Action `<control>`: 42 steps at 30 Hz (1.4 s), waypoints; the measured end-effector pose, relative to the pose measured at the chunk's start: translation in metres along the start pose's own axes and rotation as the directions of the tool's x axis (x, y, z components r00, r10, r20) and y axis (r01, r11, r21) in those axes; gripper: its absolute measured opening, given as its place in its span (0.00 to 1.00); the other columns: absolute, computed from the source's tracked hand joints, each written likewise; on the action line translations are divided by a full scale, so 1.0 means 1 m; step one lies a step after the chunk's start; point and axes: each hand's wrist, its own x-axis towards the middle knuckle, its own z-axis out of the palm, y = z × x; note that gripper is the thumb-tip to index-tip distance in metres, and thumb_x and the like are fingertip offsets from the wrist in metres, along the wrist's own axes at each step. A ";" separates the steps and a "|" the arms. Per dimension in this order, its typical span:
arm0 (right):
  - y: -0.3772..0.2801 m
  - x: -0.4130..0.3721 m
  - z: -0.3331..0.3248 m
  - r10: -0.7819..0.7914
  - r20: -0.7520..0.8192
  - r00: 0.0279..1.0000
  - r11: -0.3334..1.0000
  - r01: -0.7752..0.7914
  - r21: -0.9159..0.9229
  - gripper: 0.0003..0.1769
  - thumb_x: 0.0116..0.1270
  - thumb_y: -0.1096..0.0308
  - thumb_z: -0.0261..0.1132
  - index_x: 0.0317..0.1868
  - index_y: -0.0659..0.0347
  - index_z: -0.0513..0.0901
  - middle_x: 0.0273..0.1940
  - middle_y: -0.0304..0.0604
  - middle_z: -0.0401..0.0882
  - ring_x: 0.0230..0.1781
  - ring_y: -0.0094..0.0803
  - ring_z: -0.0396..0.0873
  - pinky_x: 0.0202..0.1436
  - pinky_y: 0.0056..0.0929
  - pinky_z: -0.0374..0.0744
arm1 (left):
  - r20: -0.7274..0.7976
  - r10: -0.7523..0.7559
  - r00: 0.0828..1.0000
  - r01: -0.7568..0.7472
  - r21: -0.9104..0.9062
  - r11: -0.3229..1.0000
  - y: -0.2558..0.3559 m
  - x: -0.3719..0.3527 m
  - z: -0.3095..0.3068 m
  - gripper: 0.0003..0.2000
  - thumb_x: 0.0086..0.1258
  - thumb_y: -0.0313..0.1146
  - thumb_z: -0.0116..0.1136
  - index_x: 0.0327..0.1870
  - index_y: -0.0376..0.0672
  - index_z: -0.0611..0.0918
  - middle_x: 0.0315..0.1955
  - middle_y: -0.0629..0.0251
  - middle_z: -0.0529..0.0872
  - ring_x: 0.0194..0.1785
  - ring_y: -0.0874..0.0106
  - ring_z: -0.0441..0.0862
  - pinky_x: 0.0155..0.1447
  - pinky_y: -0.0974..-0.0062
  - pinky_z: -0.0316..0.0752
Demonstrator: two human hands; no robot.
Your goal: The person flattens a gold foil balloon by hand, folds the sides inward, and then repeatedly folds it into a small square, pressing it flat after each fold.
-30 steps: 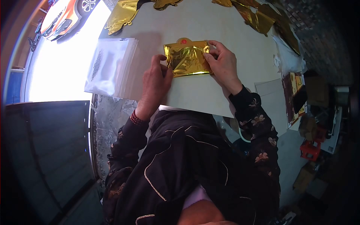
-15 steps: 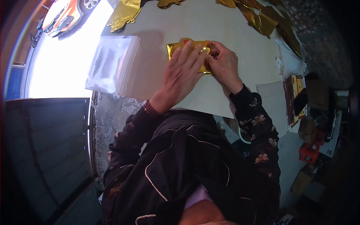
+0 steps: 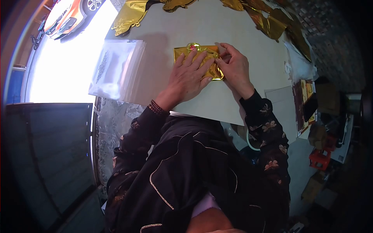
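Presses the left hand (image 3: 189, 75) open and flat, fingers spread, on top of the gold foil piece (image 3: 181, 53), covering most of its middle and right part. Pinches the foil's upper right edge with the right hand (image 3: 235, 70), fingers bent and tips closed on the sheet, just beside the left fingertips. Holds the foil down on the pale board (image 3: 202, 23), near its middle and a little toward the far side, with a small red spot (image 3: 191, 46) showing at the foil's top edge and the lower right corner shining below the left fingers. Wears a dark bead bracelet (image 3: 155, 107) on the left wrist and dark sleeves, the right sleeve (image 3: 268, 128) patterned with flowers. To the left of the hands, apart from the foil, a stack of clear plastic bags (image 3: 112, 70) overlapping the board's left edge, black print on the top bag too small to read. At the board's far left corner, crumpled gold foil (image 3: 130, 15); along the far right edge, more crumpled foil (image 3: 268, 21), well apart from both hands. Beyond the board on the left, bright ground and an orange car (image 3: 68, 15); on the right, dim clutter, among it a red object (image 3: 319, 159) too dark to make out
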 end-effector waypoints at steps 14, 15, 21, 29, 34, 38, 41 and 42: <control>0.039 -0.023 0.008 -0.305 0.308 0.901 0.802 0.417 -0.427 0.41 0.80 0.42 0.48 0.80 0.64 0.57 0.80 0.52 0.56 0.82 0.47 0.51 0.82 0.57 0.47 | -0.009 -0.035 0.999 0.035 -0.024 0.999 -0.001 0.000 0.002 0.29 0.79 0.46 0.46 0.78 0.43 0.66 0.77 0.57 0.66 0.81 0.53 0.58 0.81 0.51 0.51; 0.039 -0.024 0.008 -0.294 0.308 0.905 0.803 0.409 -0.433 0.41 0.80 0.42 0.48 0.80 0.64 0.56 0.80 0.52 0.56 0.82 0.47 0.51 0.82 0.57 0.47 | -0.024 -0.043 0.999 0.041 -0.052 0.998 -0.003 0.001 0.004 0.29 0.79 0.46 0.46 0.78 0.43 0.66 0.77 0.57 0.67 0.81 0.53 0.58 0.81 0.51 0.51; 0.037 -0.024 0.008 -0.268 0.307 0.913 0.806 0.387 -0.449 0.41 0.80 0.42 0.47 0.80 0.63 0.56 0.81 0.51 0.55 0.83 0.46 0.50 0.83 0.57 0.45 | -0.047 -0.064 0.997 0.066 0.030 0.997 -0.002 0.010 0.006 0.29 0.78 0.45 0.49 0.77 0.44 0.66 0.77 0.59 0.66 0.82 0.56 0.57 0.81 0.55 0.52; 0.029 -0.020 0.004 -0.314 0.230 0.921 0.855 0.379 -0.354 0.36 0.80 0.53 0.51 0.80 0.63 0.56 0.80 0.51 0.56 0.82 0.47 0.51 0.82 0.57 0.50 | -0.059 -0.043 0.997 0.044 0.026 0.999 -0.004 0.009 0.008 0.32 0.77 0.45 0.51 0.78 0.41 0.63 0.78 0.57 0.64 0.82 0.56 0.55 0.82 0.56 0.51; 0.013 -0.012 0.010 -0.411 0.258 0.874 0.820 0.478 -0.314 0.34 0.79 0.56 0.51 0.80 0.63 0.57 0.79 0.50 0.57 0.82 0.45 0.52 0.82 0.53 0.52 | -0.151 -0.061 0.987 0.049 -0.086 0.995 -0.005 0.007 0.011 0.35 0.76 0.42 0.53 0.79 0.34 0.59 0.77 0.51 0.63 0.82 0.54 0.55 0.82 0.55 0.51; 0.022 -0.010 0.016 -0.365 0.354 0.861 0.813 0.481 -0.329 0.34 0.80 0.54 0.48 0.79 0.63 0.59 0.79 0.50 0.57 0.82 0.44 0.52 0.83 0.51 0.51 | -0.161 -0.038 0.986 0.025 -0.079 0.997 -0.009 0.004 0.010 0.36 0.75 0.41 0.54 0.78 0.32 0.58 0.77 0.48 0.63 0.82 0.54 0.56 0.82 0.55 0.51; 0.026 -0.013 0.017 -0.374 0.357 0.856 0.797 0.493 -0.348 0.35 0.80 0.51 0.47 0.79 0.62 0.60 0.80 0.49 0.57 0.82 0.44 0.52 0.83 0.51 0.50 | -0.139 -0.075 0.987 0.071 -0.034 0.997 -0.010 0.000 0.007 0.35 0.76 0.41 0.52 0.78 0.32 0.58 0.77 0.47 0.63 0.82 0.54 0.56 0.82 0.54 0.50; 0.026 -0.014 0.016 -0.371 0.359 0.856 0.793 0.494 -0.357 0.35 0.80 0.50 0.48 0.79 0.60 0.60 0.80 0.49 0.57 0.82 0.44 0.51 0.84 0.51 0.50 | -0.134 -0.121 0.984 0.118 -0.028 0.993 -0.011 0.000 0.006 0.34 0.76 0.42 0.51 0.78 0.32 0.58 0.77 0.48 0.63 0.82 0.54 0.56 0.82 0.54 0.50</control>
